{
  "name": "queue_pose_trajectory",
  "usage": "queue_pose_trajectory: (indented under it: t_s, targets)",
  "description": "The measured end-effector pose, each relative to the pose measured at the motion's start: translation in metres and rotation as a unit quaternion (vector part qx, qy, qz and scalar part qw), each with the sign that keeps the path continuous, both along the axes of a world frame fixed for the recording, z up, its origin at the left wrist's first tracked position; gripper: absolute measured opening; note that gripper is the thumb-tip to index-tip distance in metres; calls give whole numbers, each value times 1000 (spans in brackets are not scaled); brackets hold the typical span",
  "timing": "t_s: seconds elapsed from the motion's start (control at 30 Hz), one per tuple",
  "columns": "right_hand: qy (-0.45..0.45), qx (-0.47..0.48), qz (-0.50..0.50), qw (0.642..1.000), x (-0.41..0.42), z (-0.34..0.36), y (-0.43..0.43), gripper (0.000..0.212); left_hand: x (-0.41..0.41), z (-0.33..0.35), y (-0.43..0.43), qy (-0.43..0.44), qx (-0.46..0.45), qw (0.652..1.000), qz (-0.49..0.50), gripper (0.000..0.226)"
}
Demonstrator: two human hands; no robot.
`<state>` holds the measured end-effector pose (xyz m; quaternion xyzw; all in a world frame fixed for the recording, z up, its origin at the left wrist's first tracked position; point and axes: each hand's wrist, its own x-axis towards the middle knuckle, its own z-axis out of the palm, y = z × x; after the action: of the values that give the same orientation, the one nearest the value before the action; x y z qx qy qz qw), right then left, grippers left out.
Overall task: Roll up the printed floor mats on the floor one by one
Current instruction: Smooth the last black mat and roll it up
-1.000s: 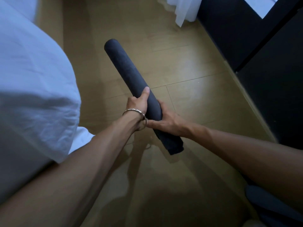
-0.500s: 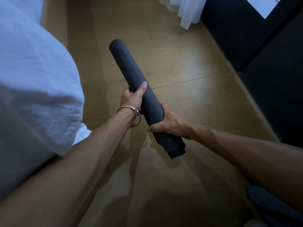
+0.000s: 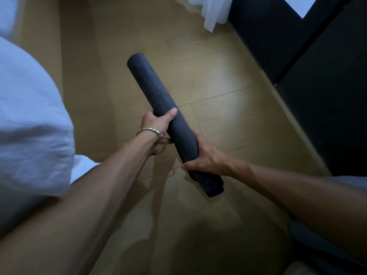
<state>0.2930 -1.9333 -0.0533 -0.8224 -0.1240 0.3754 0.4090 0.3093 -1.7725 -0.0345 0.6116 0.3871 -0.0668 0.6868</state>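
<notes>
A dark grey floor mat (image 3: 155, 90), rolled into a tight tube, is held in the air above the wooden floor (image 3: 228, 108), slanting from upper left to lower right. My left hand (image 3: 156, 124), with a silver bracelet on the wrist, grips the roll near its middle, thumb laid over the top. My right hand (image 3: 206, 157) grips the roll lower down, fingers wrapped under it. The near end of the roll sticks out below my right hand with slightly uneven layers. Its printed side is hidden inside.
White bedding (image 3: 29, 120) fills the left side. A black cabinet or wall unit (image 3: 321, 86) runs along the right, with a white curtain (image 3: 212, 10) at the top. A dark object (image 3: 309, 241) lies at the bottom right.
My left hand has slid a little farther up the roll, away from my right hand. The roll has shifted slightly to the right in view and stays held by both hands.
</notes>
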Motion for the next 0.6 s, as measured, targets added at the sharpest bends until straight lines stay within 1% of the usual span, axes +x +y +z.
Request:
queue_pose_trajectory:
  t_s: [0.1,0.23,0.27,0.37,0.4,0.5,0.6]
  targets:
    - [-31,-30,-11,999,5,-4,-12,111,8,-1,-12,2,-15,1000,-4,49]
    - [-69,-58,-20,996,15,-4,-31,113,19,1,-32,-21,-38,999,-6,22]
    - [-72,-58,-22,995,17,-3,-35,112,21,1,-36,-24,-42,999,-9,21]
    - [-85,-62,-30,994,22,-2,-48,111,30,-2,-46,-22,-46,999,-20,37]
    - [-91,-64,-34,993,24,-3,-52,110,33,-3,-50,-22,-46,998,-22,39]
    - [-105,-69,-38,991,28,-4,-64,109,39,-9,-63,-28,-53,998,-36,37]
    - [-105,-69,-34,992,32,-3,-78,107,42,-14,-75,-27,-65,996,-47,29]
